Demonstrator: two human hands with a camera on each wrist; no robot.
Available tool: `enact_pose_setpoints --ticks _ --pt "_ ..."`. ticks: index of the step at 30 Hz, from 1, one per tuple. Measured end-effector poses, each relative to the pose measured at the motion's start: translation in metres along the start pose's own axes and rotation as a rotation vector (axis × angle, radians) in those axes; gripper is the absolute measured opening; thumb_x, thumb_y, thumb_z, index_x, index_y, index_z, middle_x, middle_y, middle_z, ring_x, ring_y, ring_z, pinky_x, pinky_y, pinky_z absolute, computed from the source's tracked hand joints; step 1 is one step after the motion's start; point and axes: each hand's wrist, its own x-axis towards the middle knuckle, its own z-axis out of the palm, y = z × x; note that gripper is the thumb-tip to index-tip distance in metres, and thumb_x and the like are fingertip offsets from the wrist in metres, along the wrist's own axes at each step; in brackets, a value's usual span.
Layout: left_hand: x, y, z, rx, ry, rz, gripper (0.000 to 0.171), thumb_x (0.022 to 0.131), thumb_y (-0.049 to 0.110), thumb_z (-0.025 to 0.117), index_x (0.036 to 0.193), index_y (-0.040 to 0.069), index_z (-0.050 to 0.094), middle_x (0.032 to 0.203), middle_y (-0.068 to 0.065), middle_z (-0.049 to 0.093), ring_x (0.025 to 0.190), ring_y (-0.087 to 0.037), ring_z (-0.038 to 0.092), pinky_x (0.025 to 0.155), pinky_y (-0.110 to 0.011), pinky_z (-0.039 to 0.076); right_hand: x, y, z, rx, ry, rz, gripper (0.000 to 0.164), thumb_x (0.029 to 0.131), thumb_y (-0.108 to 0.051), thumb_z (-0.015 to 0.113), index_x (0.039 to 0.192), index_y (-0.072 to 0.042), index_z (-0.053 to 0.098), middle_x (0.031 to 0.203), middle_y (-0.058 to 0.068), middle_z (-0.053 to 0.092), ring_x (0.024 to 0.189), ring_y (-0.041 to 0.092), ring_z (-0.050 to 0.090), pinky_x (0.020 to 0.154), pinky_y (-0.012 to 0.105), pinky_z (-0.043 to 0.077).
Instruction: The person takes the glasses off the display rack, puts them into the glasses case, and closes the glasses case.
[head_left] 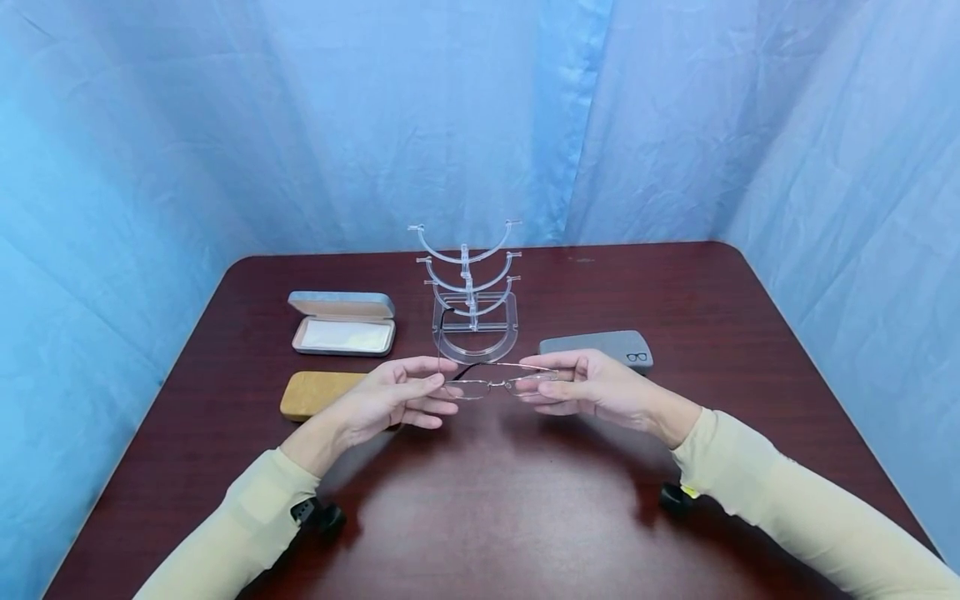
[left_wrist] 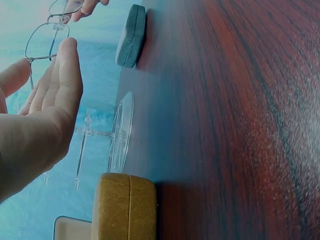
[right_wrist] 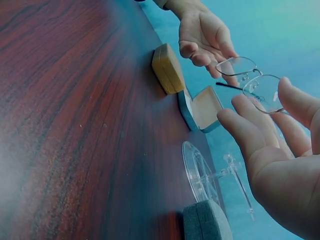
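A pair of thin metal-rimmed eyeglasses (head_left: 497, 384) is held level above the table, lenses toward the person. My left hand (head_left: 396, 395) pinches the frame's left end between thumb and fingers. At the other end my right hand (head_left: 596, 388) holds it, thumb on the near side and fingers behind. The left temple points away, its dark tip overlapping the stand in the head view, while the right temple lies folded inward across the back. In the right wrist view, the rims (right_wrist: 243, 90) show between both hands, with the other fingers spread below.
Behind the hands stands a clear tiered display stand (head_left: 468, 287). An open grey case (head_left: 341, 304) with a white cloth inside is at left. Nearer lies a closed mustard case (head_left: 318, 395), partly behind the left hand. A closed grey case (head_left: 600, 343) sits beyond the right hand.
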Motion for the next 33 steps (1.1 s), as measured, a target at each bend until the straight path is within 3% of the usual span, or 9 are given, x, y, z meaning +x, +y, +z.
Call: enact_pose_setpoints --ticks 5,11,17,23,28,33 --pt "-0.0019 0.001 -0.001 0.03 0.007 -0.009 0.053 0.103 0.018 0.062 0.149 -0.003 0.044 0.121 -0.016 0.07 0.1 -0.026 0.073 0.083 -0.04 0.061 -0.0011 -0.0009 -0.0017 -0.062 -0.022 0.023 0.056 0.099 -0.008 0.067 0.149 0.006 0.044 0.134 0.031 0.058 0.124 0.039 0.06 0.105 0.051 0.046" --pt "-0.0031 0.0022 -0.0001 0.048 0.037 -0.029 0.048 0.101 0.022 0.067 0.144 0.004 0.053 0.113 -0.013 0.067 0.088 -0.02 0.072 0.077 -0.035 0.061 -0.0016 0.0003 -0.0059 -0.128 -0.067 0.043 0.057 0.102 -0.011 0.064 0.15 0.007 0.041 0.133 0.038 0.053 0.122 0.05 0.056 0.103 0.058 0.045" --pt "-0.0023 0.0019 0.0001 0.057 0.046 -0.029 0.048 0.1 0.024 0.068 0.143 0.005 0.055 0.11 -0.011 0.064 0.086 -0.019 0.071 0.076 -0.034 0.061 -0.0017 0.0002 -0.0071 -0.139 -0.068 0.037 0.055 0.103 -0.012 0.062 0.151 0.004 0.042 0.133 0.039 0.053 0.119 0.051 0.058 0.1 0.053 0.05" --pt "-0.0014 0.0018 0.0003 0.063 0.044 -0.026 0.046 0.101 0.023 0.066 0.141 0.004 0.056 0.11 -0.011 0.065 0.085 -0.019 0.071 0.077 -0.033 0.061 -0.0011 0.0003 -0.0068 -0.112 -0.063 0.036 0.054 0.103 -0.01 0.061 0.151 0.004 0.042 0.133 0.041 0.052 0.118 0.051 0.059 0.1 0.06 0.047" --pt "-0.0016 0.0015 -0.001 0.08 0.044 -0.029 0.059 0.103 0.021 0.063 0.154 0.005 0.039 0.121 -0.014 0.066 0.089 -0.021 0.072 0.078 -0.033 0.061 0.0003 0.0011 -0.0067 -0.104 -0.047 0.051 0.056 0.102 -0.011 0.062 0.152 0.002 0.042 0.132 0.04 0.053 0.118 0.054 0.057 0.095 0.057 0.052" --pt "-0.0007 0.0022 -0.0016 0.102 0.031 -0.024 0.079 0.103 0.022 0.062 0.164 0.014 0.012 0.14 -0.018 0.059 0.107 -0.032 0.069 0.082 -0.034 0.06 0.0017 0.0005 -0.006 -0.091 -0.025 0.059 0.058 0.103 -0.011 0.062 0.154 0.003 0.037 0.13 0.036 0.058 0.116 0.051 0.06 0.094 0.057 0.053"
